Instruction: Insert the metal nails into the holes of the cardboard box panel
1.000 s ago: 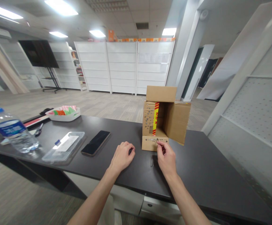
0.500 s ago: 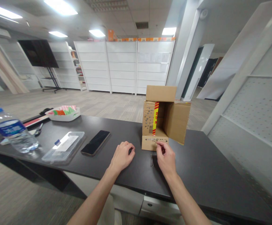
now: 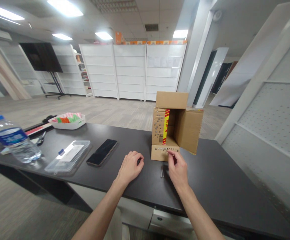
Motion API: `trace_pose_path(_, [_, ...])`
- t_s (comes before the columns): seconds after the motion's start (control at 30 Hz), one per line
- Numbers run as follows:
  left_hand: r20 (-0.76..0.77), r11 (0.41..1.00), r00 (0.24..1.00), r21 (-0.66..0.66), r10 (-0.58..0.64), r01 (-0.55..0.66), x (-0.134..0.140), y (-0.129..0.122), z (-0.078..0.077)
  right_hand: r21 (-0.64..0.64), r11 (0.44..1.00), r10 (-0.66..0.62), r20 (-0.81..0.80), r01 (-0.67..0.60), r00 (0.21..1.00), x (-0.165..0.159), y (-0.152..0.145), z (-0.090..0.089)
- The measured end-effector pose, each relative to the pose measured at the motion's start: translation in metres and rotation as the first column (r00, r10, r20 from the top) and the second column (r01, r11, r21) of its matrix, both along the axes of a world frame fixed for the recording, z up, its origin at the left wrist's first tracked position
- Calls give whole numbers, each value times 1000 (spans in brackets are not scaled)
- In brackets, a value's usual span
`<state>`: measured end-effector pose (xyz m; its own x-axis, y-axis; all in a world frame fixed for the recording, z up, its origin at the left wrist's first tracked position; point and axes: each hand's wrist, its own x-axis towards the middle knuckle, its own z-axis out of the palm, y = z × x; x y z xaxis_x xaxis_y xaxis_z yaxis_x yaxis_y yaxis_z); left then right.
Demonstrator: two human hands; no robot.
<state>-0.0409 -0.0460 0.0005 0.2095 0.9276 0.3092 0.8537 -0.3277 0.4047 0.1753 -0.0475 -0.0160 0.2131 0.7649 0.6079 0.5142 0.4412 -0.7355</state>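
A cardboard box [image 3: 158, 133] stands upright on the dark table, its front opening facing me and its flaps spread. Rows of small holes and metal dots run along its low front flap [image 3: 158, 155] and left panel. At that flap, my right hand [image 3: 178, 167] is closed in a pinch between thumb and forefinger; whatever it pinches is too small to make out. My left hand [image 3: 131, 166] rests on the tabletop left of the box, fingers curled in, so its inside is hidden. Between the hands lie a few thin metal pins [image 3: 162, 171], perhaps nails or screws.
A black phone [image 3: 102, 152] lies left of my left hand. Beyond it are a clear plastic case [image 3: 82, 150], a water bottle [image 3: 17, 141] and a white tray [image 3: 68, 125] of colourful packets. The table [image 3: 220, 180] extends to the right, beside a perforated panel [image 3: 272, 123].
My right hand has shifted very slightly to the right at the box's front flap. My left hand and the box stay where they were.
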Motion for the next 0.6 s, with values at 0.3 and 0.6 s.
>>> trace_pose_path(0.3, [4,1000,1000,-6,5,-5,1,-1,1,-10,996,89,40,-89,995,-1,5,-7])
trace_pose_path(0.6, [4,1000,1000,-6,9,-9,0,0,0,-119,988,105,58,-98,993,0,5,-10])
